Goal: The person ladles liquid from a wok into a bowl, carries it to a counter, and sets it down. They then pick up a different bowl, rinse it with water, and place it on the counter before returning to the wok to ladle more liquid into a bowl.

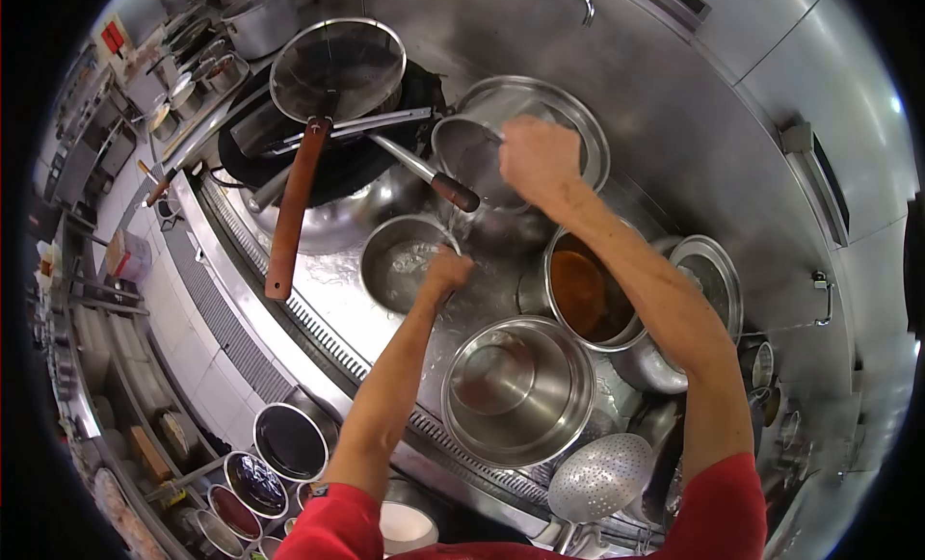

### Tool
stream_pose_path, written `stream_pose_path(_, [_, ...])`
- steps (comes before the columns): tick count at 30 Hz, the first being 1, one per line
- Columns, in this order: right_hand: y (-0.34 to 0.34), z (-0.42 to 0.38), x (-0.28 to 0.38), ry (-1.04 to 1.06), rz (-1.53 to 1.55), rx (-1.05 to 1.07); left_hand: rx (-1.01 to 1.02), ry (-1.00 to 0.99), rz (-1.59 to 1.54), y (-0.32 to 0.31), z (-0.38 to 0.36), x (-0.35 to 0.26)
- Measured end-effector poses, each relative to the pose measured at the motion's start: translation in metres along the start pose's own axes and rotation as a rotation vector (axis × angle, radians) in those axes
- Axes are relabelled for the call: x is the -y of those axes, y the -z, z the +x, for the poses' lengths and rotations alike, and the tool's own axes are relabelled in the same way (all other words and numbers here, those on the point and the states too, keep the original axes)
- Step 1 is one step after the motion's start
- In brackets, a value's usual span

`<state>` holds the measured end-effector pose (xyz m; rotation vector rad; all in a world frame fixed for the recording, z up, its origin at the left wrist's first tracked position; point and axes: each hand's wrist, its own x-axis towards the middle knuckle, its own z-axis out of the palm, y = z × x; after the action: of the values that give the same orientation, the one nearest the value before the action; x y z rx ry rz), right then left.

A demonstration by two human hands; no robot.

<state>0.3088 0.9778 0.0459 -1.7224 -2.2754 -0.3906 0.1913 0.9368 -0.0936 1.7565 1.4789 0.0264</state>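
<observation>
centrally, a wet, shiny steel surface [332, 288], crowded with cookware. upper left: a round mesh strainer [337, 68] with a long reddish-brown wooden handle [297, 213], lying over black cookware; handle slants down towards the near edge. a metal rod with a dark brown end [455, 192] juts between the two handled pots, close to both. behind the farther one, a wide shallow steel basin [593, 141]. right of centre, a steel pot of brown liquid [578, 282], under the right forearm. nearer, a large wide steel pot [520, 406]; beside it, a perforated steel skimmer [602, 475].

left arm: reaches up and slightly inward from the lower left, forearm fairly straight. left hand [451, 271] closed at the right rim of a round steel pot [378, 253], grip curled in; exact finger hold cannot be told.

right arm: bent at the elbow, forearm angling up and left. right hand [541, 163] in a fist, knuckles up, at the right rim of a deeper steel pot [462, 160]; fingertips hidden.
</observation>
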Motion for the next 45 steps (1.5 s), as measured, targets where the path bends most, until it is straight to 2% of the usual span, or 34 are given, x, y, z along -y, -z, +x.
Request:
stream_pose_path(1, [-0.01,-0.003,-0.01,-0.066,-0.011,0.026,0.015,0.011,-0.008,-0.003,0.0,0.004])
stream_pose_path(2, [-0.007,-0.005,-0.014,-0.07,-0.003,0.036,0.191,0.027,-0.134,-0.002,-0.001,0.01])
stream_pose_path(3, [-0.001,-0.001,-0.019,-0.172,-0.005,0.026,0.351,0.038,-0.261,0.004,-0.001,0.013])
stream_pose_path(4, [-0.008,0.004,-0.033,-0.267,-0.005,0.013,0.336,0.043,-0.262,0.01,-0.005,0.015])
stream_pose_path(6, [0.005,0.009,-0.037,-0.308,-0.013,-0.024,0.118,-0.077,-0.255,0.01,-0.007,0.026])
stream_pose_path(10, [-0.048,0.011,-0.072,-0.309,-0.135,-0.093,0.208,-0.152,-0.313,0.017,-0.021,0.027])
stream_pose_path(12, [-0.065,0.008,-0.071,-0.268,-0.178,-0.065,0.157,-0.14,-0.154,0.02,-0.024,0.021])
stream_pose_path(13, [-0.051,0.008,-0.054,-0.222,-0.221,-0.032,0.153,-0.135,-0.156,0.023,-0.028,0.017])
stream_pose_path(15, [-0.083,0.007,-0.064,-0.219,-0.167,-0.01,-0.022,-0.12,0.122,0.009,-0.017,0.038])
stream_pose_path(17, [-0.074,0.005,-0.055,-0.431,0.007,0.039,-0.06,-0.148,0.07,0.012,-0.016,0.042])
stream_pose_path(19, [-0.051,0.007,-0.052,-0.474,0.07,0.002,-0.105,-0.183,0.011,0.022,-0.019,0.038])
stream_pose_path(21, [-0.061,0.007,-0.068,-0.514,0.132,-0.031,-0.195,0.019,-0.551,0.032,-0.026,0.029])
stream_pose_path(22, [-0.028,0.008,-0.054,-0.553,0.218,0.04,-0.348,0.045,-0.82,0.029,-0.015,0.034])
stream_pose_path(23, [-0.023,0.008,-0.062,-0.591,0.302,0.111,-0.342,0.035,-0.827,0.034,-0.014,0.035])
stream_pose_path(25, [0.001,0.005,-0.051,-0.586,0.313,0.159,-0.014,0.057,-1.397,0.045,-0.016,0.031])
stream_pose_path(27, [0.005,0.001,-0.042,-0.463,0.19,0.121,0.018,0.119,-1.442,0.049,-0.018,0.03])
stream_pose_path(28, [-0.019,-0.004,-0.054,-0.374,0.132,0.071,-0.006,0.134,-1.484,0.052,-0.023,0.025])
stream_pose_path(30, [-0.012,-0.005,-0.042,-0.393,0.153,0.106,-0.034,0.152,-1.531,0.056,-0.03,0.017])
stream_pose_path(31, [0.01,-0.004,-0.023,-0.415,0.173,0.141,-0.101,0.152,-1.419,0.067,-0.046,-0.002])
stream_pose_path(32, [0.004,-0.006,-0.023,-0.412,0.172,0.142,-0.164,0.151,-1.307,0.068,-0.047,-0.004])
stream_pose_path(34, [0.003,-0.008,-0.015,-0.295,0.146,0.131,-0.119,0.129,-1.275,0.062,-0.043,0.0])
stream_pose_path(36, [0.013,-0.01,0.001,-0.266,0.111,0.128,-0.071,0.098,-1.243,0.052,-0.034,0.006])
stream_pose_path(38, [0.006,-0.011,0.005,-0.2,0.033,0.135,-0.031,0.014,-1.049,0.046,-0.029,0.013])
stream_pose_path(39, [0.013,-0.01,0.01,-0.195,0.034,0.135,-0.036,0.015,-1.051,0.04,-0.025,0.021])
stream_pose_path(41, [0.002,-0.008,-0.003,-0.195,-0.064,0.051,-0.113,0.005,-0.585,0.033,-0.027,0.029])
stream_pose_path(42, [-0.005,-0.006,-0.012,-0.261,-0.048,0.012,0.06,-0.112,-0.205,0.04,-0.026,0.031])
stream_pose_path(43, [0.008,0.0,-0.008,-0.325,-0.029,-0.025,0.052,-0.1,-0.207,0.037,-0.03,0.033])
stream_pose_path(45, [-0.008,0.005,-0.031,-0.354,-0.099,-0.033,-0.14,-0.203,0.243,0.012,-0.038,0.041])
